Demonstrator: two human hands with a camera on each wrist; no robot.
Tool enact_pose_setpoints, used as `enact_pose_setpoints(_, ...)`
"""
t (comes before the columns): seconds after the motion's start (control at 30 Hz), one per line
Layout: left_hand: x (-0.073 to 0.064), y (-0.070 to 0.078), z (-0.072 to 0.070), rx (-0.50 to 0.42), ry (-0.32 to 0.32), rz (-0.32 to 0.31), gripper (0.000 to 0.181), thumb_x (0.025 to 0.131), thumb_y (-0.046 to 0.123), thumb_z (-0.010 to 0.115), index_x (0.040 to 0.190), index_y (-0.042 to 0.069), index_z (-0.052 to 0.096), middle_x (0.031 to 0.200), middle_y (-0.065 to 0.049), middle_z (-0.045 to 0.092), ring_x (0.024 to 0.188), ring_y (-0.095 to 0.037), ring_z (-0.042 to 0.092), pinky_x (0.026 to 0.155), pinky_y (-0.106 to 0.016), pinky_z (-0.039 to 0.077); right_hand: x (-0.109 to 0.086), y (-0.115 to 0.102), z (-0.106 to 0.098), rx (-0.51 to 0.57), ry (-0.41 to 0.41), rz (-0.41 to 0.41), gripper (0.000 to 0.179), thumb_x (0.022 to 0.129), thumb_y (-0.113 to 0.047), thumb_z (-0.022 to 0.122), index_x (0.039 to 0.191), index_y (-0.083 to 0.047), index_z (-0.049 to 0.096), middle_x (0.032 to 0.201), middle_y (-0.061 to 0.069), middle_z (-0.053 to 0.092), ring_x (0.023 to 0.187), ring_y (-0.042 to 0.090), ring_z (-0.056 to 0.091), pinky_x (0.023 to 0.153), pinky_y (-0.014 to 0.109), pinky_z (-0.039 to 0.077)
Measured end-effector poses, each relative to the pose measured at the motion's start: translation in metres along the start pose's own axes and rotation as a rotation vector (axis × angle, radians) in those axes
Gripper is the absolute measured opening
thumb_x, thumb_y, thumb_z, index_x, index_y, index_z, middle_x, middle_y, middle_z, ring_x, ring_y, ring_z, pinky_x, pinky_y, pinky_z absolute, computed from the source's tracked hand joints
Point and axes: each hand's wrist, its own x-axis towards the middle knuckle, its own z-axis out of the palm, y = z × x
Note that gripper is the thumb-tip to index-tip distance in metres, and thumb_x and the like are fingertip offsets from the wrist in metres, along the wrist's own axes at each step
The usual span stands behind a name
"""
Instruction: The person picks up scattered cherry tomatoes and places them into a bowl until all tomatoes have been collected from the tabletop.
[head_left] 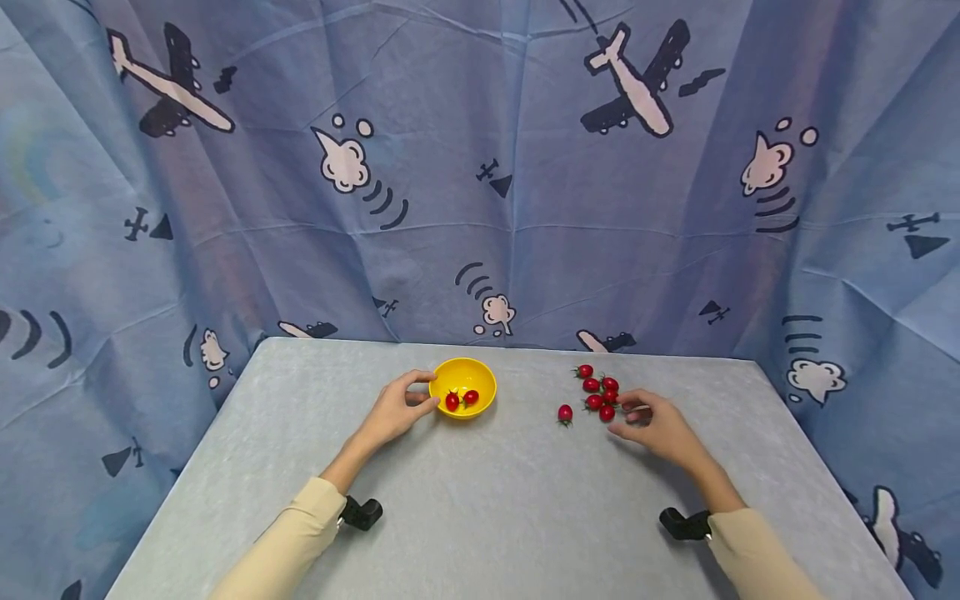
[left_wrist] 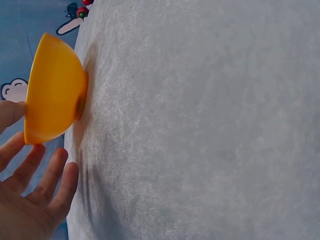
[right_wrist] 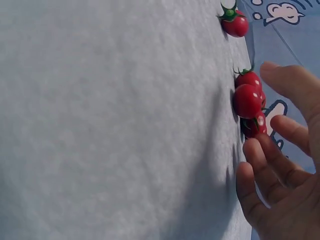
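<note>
A yellow bowl point(head_left: 462, 414) stands near the back of the table with two red cherry tomatoes point(head_left: 471, 397) inside. My left hand point(head_left: 401, 408) holds the bowl's left side by the rim with thumb and index finger; the left wrist view shows the bowl point(left_wrist: 55, 90) side-on, the other fingers spread below it. Farther right lie several cherry tomatoes point(head_left: 591, 385) with green stems, one point(head_left: 565, 413) apart from the cluster. My right hand point(head_left: 660, 427) is at the cluster's right edge, thumb and fingers parted around the nearest tomato point(right_wrist: 247, 101), without a visible grip on it.
The grey-white table point(head_left: 510, 500) ends just behind the bowl and tomatoes. A blue curtain point(head_left: 435, 167) printed with planes and clouds hangs behind and at both sides. Black wrist mounts point(head_left: 363, 513) sit at both cuffs.
</note>
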Motion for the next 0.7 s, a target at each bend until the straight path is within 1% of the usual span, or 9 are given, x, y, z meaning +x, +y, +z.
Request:
enact_pose_setpoints(0.1, 0.000, 0.000, 0.000, 0.002, 0.003, 0.000, 0.042, 0.092, 0.005, 0.076, 0.131, 0.002, 0.062, 0.133, -0.017, 0.061, 0.104, -0.031, 0.069, 0.090, -0.042, 0.055, 0.001, 0.000, 0.003, -0.010, 0.002, 0.006, 0.056, 0.083, -0.025, 0.088, 0.124, 0.003, 0.063, 0.120, 0.021, 0.064, 0.098, 0.032, 0.066, 0.077, 0.037, 0.056)
enact_pose_setpoints(0.23, 0.000, 0.001, 0.000, 0.002, 0.000, 0.003, 0.041, 0.092, 0.005, 0.076, 0.131, 0.002, 0.063, 0.133, -0.017, 0.061, 0.104, -0.031, 0.069, 0.090, -0.042, 0.055, 0.003, 0.000, 0.006, -0.022, 0.010, -0.004, 0.055, 0.082, -0.024, 0.089, 0.122, 0.005, 0.064, 0.120, 0.021, 0.065, 0.098, 0.032, 0.066, 0.080, 0.041, 0.056)
enact_pose_setpoints(0.37, 0.001, 0.000, 0.001, 0.004, -0.005, 0.008, 0.041, 0.093, 0.005, 0.076, 0.131, 0.001, 0.062, 0.133, -0.018, 0.061, 0.104, -0.031, 0.069, 0.089, -0.042, 0.056, 0.005, -0.002, 0.010, -0.052, 0.031, -0.002, 0.053, 0.081, -0.021, 0.089, 0.119, 0.005, 0.065, 0.112, 0.019, 0.067, 0.094, 0.031, 0.066, 0.081, 0.044, 0.056)
enact_pose_setpoints(0.5, 0.000, 0.001, 0.001, 0.006, 0.002, -0.002, 0.040, 0.092, 0.004, 0.076, 0.130, 0.002, 0.063, 0.132, -0.017, 0.061, 0.103, -0.031, 0.069, 0.089, -0.042, 0.056, 0.006, -0.004, 0.015, -0.065, 0.048, 0.003, 0.048, 0.081, -0.018, 0.089, 0.117, 0.004, 0.066, 0.105, 0.017, 0.068, 0.091, 0.032, 0.066, 0.081, 0.047, 0.056)
enact_pose_setpoints(0.7, 0.000, 0.001, 0.001, 0.010, 0.006, 0.004, 0.040, 0.092, 0.005, 0.076, 0.130, 0.002, 0.063, 0.132, -0.017, 0.062, 0.103, -0.031, 0.070, 0.087, -0.043, 0.056, 0.009, -0.003, 0.018, -0.085, 0.082, -0.003, 0.039, 0.081, -0.013, 0.087, 0.112, 0.002, 0.069, 0.100, 0.014, 0.069, 0.088, 0.029, 0.065, 0.077, 0.045, 0.055)
